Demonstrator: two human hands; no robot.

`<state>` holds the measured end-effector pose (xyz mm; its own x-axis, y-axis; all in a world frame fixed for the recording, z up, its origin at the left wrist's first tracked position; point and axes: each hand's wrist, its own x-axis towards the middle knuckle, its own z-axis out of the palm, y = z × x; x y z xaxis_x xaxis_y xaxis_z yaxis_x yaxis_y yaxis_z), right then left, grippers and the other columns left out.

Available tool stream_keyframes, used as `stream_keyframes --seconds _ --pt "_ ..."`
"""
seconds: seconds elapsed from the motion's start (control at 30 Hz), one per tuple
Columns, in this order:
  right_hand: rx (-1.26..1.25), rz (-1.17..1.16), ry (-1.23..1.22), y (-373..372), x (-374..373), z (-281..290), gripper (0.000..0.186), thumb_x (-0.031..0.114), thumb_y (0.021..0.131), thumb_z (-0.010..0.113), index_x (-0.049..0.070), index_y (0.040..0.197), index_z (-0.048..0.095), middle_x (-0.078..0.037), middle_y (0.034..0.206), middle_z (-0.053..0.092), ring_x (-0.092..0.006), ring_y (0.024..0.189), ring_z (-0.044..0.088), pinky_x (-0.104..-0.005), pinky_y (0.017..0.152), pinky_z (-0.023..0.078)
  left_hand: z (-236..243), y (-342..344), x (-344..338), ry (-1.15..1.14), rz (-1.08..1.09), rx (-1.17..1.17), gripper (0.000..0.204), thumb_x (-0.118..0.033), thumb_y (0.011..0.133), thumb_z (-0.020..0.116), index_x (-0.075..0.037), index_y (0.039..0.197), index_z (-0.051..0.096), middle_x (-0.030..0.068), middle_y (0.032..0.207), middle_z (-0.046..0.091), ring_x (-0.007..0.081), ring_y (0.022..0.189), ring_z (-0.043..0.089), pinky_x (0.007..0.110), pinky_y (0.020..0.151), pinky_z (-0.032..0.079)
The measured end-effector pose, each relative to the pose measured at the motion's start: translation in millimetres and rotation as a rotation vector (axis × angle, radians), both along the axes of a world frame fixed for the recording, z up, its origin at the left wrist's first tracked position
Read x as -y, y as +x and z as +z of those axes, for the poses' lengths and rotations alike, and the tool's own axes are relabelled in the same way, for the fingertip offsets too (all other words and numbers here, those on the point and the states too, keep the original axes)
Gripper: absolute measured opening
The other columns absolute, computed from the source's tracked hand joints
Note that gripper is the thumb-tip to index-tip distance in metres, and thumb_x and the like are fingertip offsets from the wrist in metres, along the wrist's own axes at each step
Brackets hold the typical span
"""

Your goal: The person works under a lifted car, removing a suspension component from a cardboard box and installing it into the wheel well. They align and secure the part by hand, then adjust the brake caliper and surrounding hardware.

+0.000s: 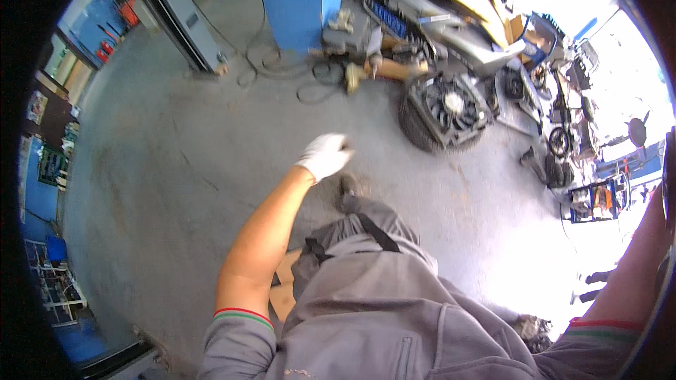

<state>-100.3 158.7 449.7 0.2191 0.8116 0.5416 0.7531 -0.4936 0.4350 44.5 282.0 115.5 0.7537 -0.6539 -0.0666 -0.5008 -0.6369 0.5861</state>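
Noted mid-frame: gloved left hand (326,157) with curled grip, cannot tell if empty; apart from fan unit (451,107), upper right of centre, face up, presumably for stability. Right hand out of frame.

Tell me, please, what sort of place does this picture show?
Probably a vehicle repair workshop: a bladed cooling fan sits near a heap of loose parts that look like car body pieces, and the tall grey post at upper left resembles part of a lift.
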Motion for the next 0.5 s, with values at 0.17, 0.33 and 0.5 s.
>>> stream_keyframes --seconds 0.17,0.33,0.5 --pt "-0.428 0.091 -0.106 36 49 -51 0.044 0.029 0.102 0.051 -0.001 0.134 0.055 -0.025 0.135 0.052 -0.0387 0.125 0.051 -0.0456 0.105 0.04 -235 -77 -142 0.507 0.557 -0.572 0.042 -0.026 0.089 0.064 0.002 0.12 0.071 0.0272 0.132 0.064 0.044 0.122 0.062 0.048 0.1 0.052" --pt "-0.594 -0.192 0.147 132 169 -89 0.047 0.028 0.103 0.05 -0.002 0.14 0.052 -0.026 0.144 0.048 -0.0391 0.132 0.047 -0.0459 0.11 0.037 -266 -172 -222 1.026 -0.395 -0.588 0.039 -0.032 0.099 0.059 -0.003 0.123 0.07 0.0162 0.13 0.069 0.0357 0.117 0.066 0.047 0.095 0.053" --pt "-0.854 -0.751 0.844 242 325 -287 0.051 0.027 0.105 0.048 -0.003 0.146 0.049 -0.027 0.153 0.043 -0.0395 0.14 0.043 -0.0463 0.116 0.033 -213 -144 -212 0.575 0.635 -1.157 0.044 -0.039 0.091 0.072 -0.006 0.119 0.075 0.012 0.122 0.074 0.0298 0.107 0.071 0.041 0.088 0.055"
